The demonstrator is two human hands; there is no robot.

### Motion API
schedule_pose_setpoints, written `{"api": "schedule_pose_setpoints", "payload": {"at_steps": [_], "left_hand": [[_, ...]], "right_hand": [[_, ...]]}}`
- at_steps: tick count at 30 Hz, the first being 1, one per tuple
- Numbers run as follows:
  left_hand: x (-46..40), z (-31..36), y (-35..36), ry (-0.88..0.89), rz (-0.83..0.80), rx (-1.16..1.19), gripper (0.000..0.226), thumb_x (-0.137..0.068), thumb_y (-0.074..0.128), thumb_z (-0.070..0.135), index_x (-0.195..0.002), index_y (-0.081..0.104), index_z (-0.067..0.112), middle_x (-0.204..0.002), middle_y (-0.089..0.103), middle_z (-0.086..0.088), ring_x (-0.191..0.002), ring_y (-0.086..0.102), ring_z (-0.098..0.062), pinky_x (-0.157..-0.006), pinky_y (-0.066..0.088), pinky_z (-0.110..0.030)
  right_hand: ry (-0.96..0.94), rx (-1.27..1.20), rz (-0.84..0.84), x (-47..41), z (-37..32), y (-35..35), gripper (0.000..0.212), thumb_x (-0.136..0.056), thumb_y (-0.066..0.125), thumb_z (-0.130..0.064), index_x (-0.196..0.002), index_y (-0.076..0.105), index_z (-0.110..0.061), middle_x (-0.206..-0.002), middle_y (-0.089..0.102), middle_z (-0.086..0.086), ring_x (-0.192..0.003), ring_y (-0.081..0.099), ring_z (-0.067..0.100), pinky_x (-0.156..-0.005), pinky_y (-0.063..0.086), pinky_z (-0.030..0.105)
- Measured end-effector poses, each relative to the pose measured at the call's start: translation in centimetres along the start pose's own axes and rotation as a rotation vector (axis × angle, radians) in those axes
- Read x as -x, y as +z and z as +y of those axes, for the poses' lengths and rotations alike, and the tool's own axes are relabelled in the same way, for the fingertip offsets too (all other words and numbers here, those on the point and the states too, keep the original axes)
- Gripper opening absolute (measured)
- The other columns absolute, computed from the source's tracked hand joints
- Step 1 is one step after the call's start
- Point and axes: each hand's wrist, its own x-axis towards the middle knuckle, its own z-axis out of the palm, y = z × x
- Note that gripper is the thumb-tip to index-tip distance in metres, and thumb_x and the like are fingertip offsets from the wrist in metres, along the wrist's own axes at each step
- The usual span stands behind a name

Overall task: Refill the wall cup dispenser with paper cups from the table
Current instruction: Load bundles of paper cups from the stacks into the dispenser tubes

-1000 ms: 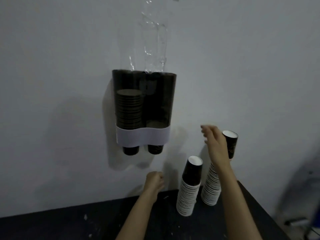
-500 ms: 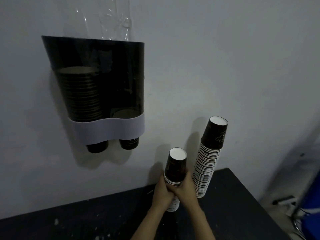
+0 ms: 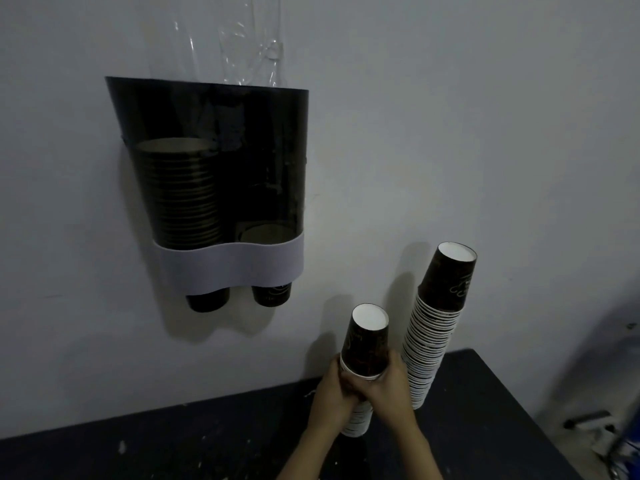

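A dark, smoke-tinted translucent plastic cup dispenser [image 3: 211, 174] is seen mounted on the pale, matte grey wall [image 3: 450, 116] at the left of the view. It is shaped as two joined tubes, wider at the top, and is banded near the bottom by a smooth, wavy white strip [image 3: 232, 268]. Crinkled clear plastic film [image 3: 249, 43] is seen rising from its top edge. The left tube is filled a good way up by a ribbed column of nested cups [image 3: 180, 199]; in the right tube only a low cup rim [image 3: 266, 233] is visible just above the band. A rounded dark cup base [image 3: 207, 301] protrudes beneath each tube.

Lower and to the right, a short stack of black paper cups with white rolled rims [image 3: 363, 362] is stood mouth-down on the dull black, paint-flecked table [image 3: 156, 452], its white circular base turned upward. The stack is clasped from both sides: the left hand [image 3: 332, 393] is wrapped around its left flank and the right hand [image 3: 391, 389] around its right flank, fingers curled closed against the cups, with the fingertips meeting in front.

Just beside it to the right, a taller, slightly leaning stack of the same black cups [image 3: 436, 327] is stood mouth-down on the table, unheld, its lower part formed of tightly layered white rims.
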Motion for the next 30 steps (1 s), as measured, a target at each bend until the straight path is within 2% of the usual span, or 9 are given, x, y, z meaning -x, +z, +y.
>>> {"api": "schedule_pose_setpoints", "payload": {"at_steps": [8,10,13,16,21,24,26,28,30], "left_hand": [[-2.7,-1.6,0.8,0.026,-0.067,-0.173,0.087,-0.048,0.071,0.054,-0.125,0.046,0.024,-0.121,0.062,0.005,-0.114,0.059,-0.013,-0.096,0.05,-0.03],[-2.9,-2.0,0.3,0.003,-0.075,-0.19,0.106,-0.04,0.076,0.051,-0.133,0.035,0.02,-0.127,0.057,0.002,-0.12,0.055,-0.018,-0.099,0.049,-0.038],[0.0,1.1,-1.1,-0.017,-0.127,-0.169,0.131,-0.045,0.075,0.046,-0.145,-0.003,0.014,-0.15,0.029,-0.008,-0.137,0.032,-0.026,-0.112,0.033,-0.044],[1.5,3.2,-1.9,0.023,-0.103,-0.114,0.111,-0.074,0.07,0.033,-0.145,-0.014,0.014,-0.156,0.009,-0.01,-0.143,0.017,-0.025,-0.115,0.024,-0.039],[3.3,7.6,-3.3,0.257,0.335,0.09,0.063,-0.084,0.048,-0.006,-0.139,0.029,0.016,-0.139,0.043,-0.008,-0.131,0.039,-0.022,-0.105,0.037,-0.032],[5.7,12.3,-4.5,0.384,0.408,0.29,0.047,-0.091,0.048,0.011,-0.135,0.034,0.02,-0.12,0.05,0.002,-0.118,0.049,-0.018,-0.087,0.041,-0.017],[7.5,14.5,-5.3,0.429,0.356,0.384,0.055,-0.089,0.051,0.023,-0.139,0.027,0.027,-0.12,0.046,0.007,-0.112,0.05,-0.009,-0.074,0.043,-0.005],[9.4,15.6,-6.2,0.459,0.313,0.408,0.056,-0.088,0.054,0.024,-0.138,0.03,0.029,-0.116,0.047,0.012,-0.102,0.053,0.0,-0.066,0.044,0.003],[10.7,15.9,-7.0,0.472,0.307,0.425,0.037,-0.089,0.053,0.023,-0.125,0.044,0.028,-0.108,0.055,0.014,-0.101,0.056,-0.003,-0.07,0.046,0.002]], "right_hand": [[-0.038,-0.067,-0.048,-0.8,-2.2,-1.5,0.085,-0.038,0.078,-0.058,-0.11,0.051,-0.021,-0.112,0.063,0.004,-0.104,0.061,0.019,-0.088,0.053,0.035],[-0.046,-0.09,-0.061,-0.9,-2.4,-1.8,0.081,-0.04,0.082,-0.052,-0.109,0.049,-0.024,-0.111,0.063,0.002,-0.103,0.062,0.016,-0.086,0.052,0.029],[-0.061,-0.13,-0.073,-1.2,-3.0,-2.5,0.064,-0.051,0.089,-0.028,-0.101,0.049,-0.031,-0.107,0.065,0.001,-0.101,0.064,0.017,-0.086,0.053,0.033],[-0.102,-0.165,-0.052,-1.4,-4.6,-3.3,0.059,-0.056,0.088,-0.018,-0.1,0.05,-0.031,-0.103,0.066,-0.002,-0.096,0.065,0.013,-0.085,0.053,0.032],[-0.205,-0.116,-0.044,-1.3,-7.5,-5.3,0.054,-0.056,0.087,-0.024,-0.098,0.054,-0.026,-0.099,0.066,-0.006,-0.09,0.063,0.002,-0.076,0.055,0.019],[-0.217,0.15,-0.087,-0.8,-9.7,-7.6,0.076,-0.04,0.081,-0.059,-0.1,0.059,-0.018,-0.101,0.066,0.001,-0.094,0.064,0.015,-0.083,0.056,0.037],[-0.238,0.425,-0.176,0.4,-11.9,-9.2,0.09,-0.032,0.072,-0.07,-0.103,0.055,-0.017,-0.103,0.06,0.002,-0.098,0.059,0.021,-0.085,0.053,0.04],[-0.256,0.551,-0.265,2.3,-14.8,-10.6,0.089,-0.038,0.074,-0.065,-0.109,0.052,-0.016,-0.107,0.055,0.002,-0.102,0.055,0.023,-0.086,0.051,0.036],[-0.244,0.477,-0.322,4.0,-17.6,-11.6,0.08,-0.052,0.082,-0.047,-0.116,0.046,-0.015,-0.11,0.051,-0.001,-0.102,0.052,0.017,-0.078,0.048,0.023]]}}
